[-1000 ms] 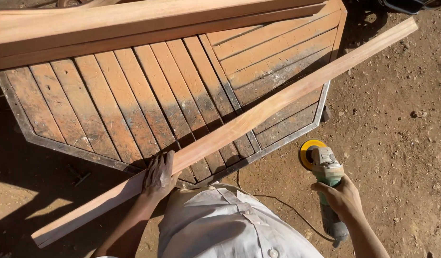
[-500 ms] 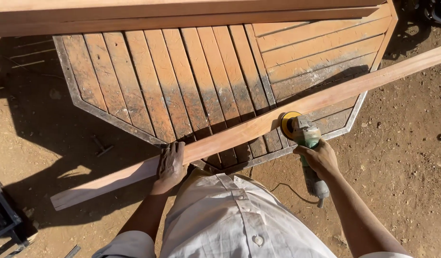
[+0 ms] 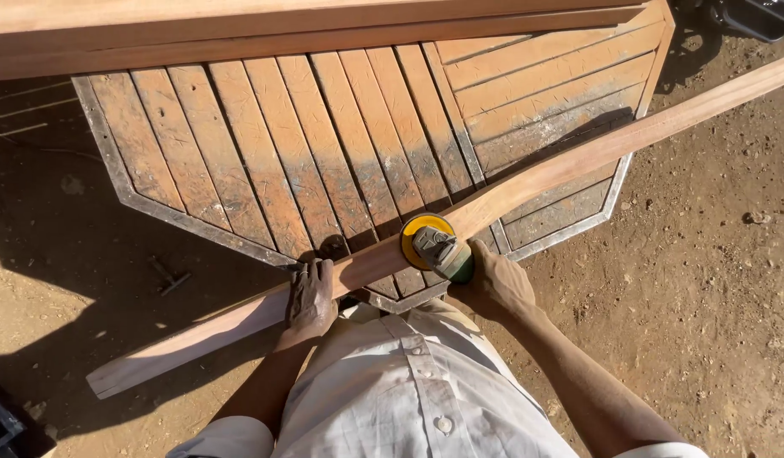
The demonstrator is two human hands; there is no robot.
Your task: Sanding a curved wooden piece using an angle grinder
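On the slatted top: a long, pale reddish wooden plank [image 3: 536,182] lies diagonally across a slatted octagonal wooden panel with a grey metal rim [image 3: 265,153], from lower left to upper right.
Plank ends: both overhang the panel; the lower-left end reaches out over bare brown dirt ground [image 3: 706,280].
Left hand [image 3: 310,297]: laid palm-down on the plank near the panel's lower rim, fingers spread flat and pressing the wood; it is not wrapped around anything.
Right hand [image 3: 498,280]: closed around the body of a green angle grinder with a round yellow sanding disc [image 3: 434,246].
Grinder position: the disc sits against the plank near its middle, just right of the left hand.
Operator: white buttoned shirt [image 3: 409,390] fills the lower centre, directly below the plank.
Background: more long timber boards [image 3: 239,25] run along the upper edge, beyond the panel.
Light: strong sun, with deep shadow over the ground at left.
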